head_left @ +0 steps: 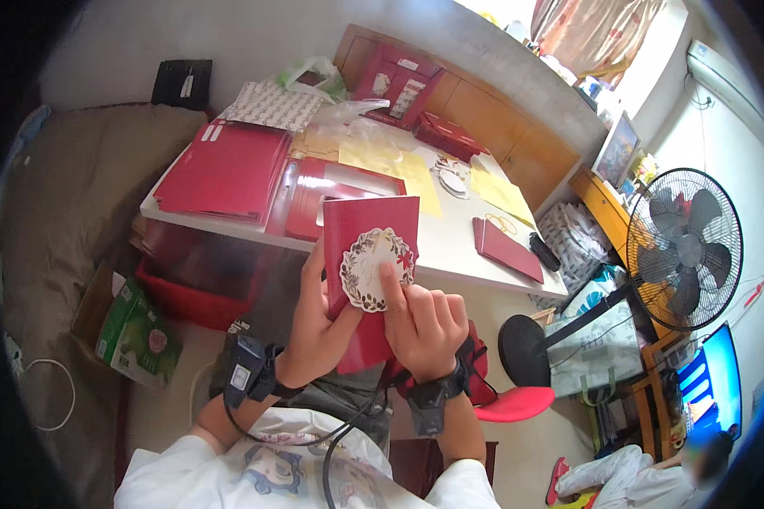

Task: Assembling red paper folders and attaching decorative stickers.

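Upright in front of me is a red folded card (372, 214), gripped along its left side by my left hand (318, 327), the thumb across its front. A round, scallop-edged white label (363, 284) with a leafy wreath print lies on the card's front. My right hand (427, 327) presses its stretched index finger on the label, near the middle. Its other fingers are curled in, and I see nothing inside them. On the white table (450, 254) behind, more round white labels (452, 180) and a small stack of red cards (509, 250) lie to the right.
Large red sheets (225, 170) are piled at the table's left, beside a shiny red box (339, 199). Yellow paper (501, 193) and plastic bags (314, 78) lie farther back. A standing fan (686, 246) is on the right. A person (654, 479) sits low right, near a lit screen (711, 386).
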